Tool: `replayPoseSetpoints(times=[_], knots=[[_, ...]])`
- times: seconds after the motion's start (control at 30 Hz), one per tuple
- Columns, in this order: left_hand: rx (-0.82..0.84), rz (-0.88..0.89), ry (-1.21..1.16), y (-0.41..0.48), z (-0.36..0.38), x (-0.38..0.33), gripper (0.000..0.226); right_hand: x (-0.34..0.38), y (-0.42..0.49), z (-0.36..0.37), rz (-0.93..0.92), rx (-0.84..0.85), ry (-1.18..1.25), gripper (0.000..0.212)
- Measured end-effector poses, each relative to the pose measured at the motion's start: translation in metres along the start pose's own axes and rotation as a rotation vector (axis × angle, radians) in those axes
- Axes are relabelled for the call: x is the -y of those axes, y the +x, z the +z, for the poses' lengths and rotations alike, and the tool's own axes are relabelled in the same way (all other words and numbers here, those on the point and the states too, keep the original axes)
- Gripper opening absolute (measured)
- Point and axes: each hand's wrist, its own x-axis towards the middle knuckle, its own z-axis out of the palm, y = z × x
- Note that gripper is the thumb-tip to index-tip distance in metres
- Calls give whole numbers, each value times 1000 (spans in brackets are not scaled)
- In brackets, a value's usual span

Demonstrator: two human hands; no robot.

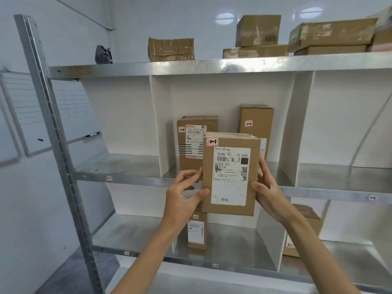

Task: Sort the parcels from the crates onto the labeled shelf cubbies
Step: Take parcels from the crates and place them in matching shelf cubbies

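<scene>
I hold a brown cardboard parcel (230, 175) upright in front of the metal shelf (212, 67). It bears a white shipping label and a red-edged sticker reading 1-1 at its top left corner. My left hand (186, 194) grips its left edge with thumb and fingertips. My right hand (268, 189) clasps its right edge. Behind it, in the middle cubby, stand two parcels marked 1-2: one on the left (191, 132), one on the right (256, 119). A small 1-1 tag (109, 178) sits on the shelf edge under the left cubby.
White dividers (159, 124) split each level into cubbies. The lower level holds a tall parcel (197, 230) and a box (305, 230) at right. Several taped boxes (257, 30) and a grey bag (102, 54) lie on top. A whiteboard (70, 109) hangs at left.
</scene>
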Motion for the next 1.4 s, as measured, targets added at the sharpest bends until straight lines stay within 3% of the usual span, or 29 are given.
replayPoseSetpoints(times=[0.17,0.3,0.4,0.77,0.97,1.17,1.4], knots=[[49,-88,-155,9,14,6,38,-7,-4,-5,12,-50,36,88],[25,-89,-219,11,10,6,40,-6,4,5,-5,-42,-74,85],[-30,-69,-210,14,-10,10,45,-4,18,22,-32,-4,-165,66],[-263,21,-86,51,-153,36,37,-30,119,157,-165,120,-326,65],[-349,40,17,96,-242,66,40,-67,196,238,-228,71,-331,67],[-339,-151,120,155,-301,122,44,-114,256,299,-138,-84,-286,68],[-341,-305,156,192,-330,186,38,-153,307,328,-114,-165,-429,60]])
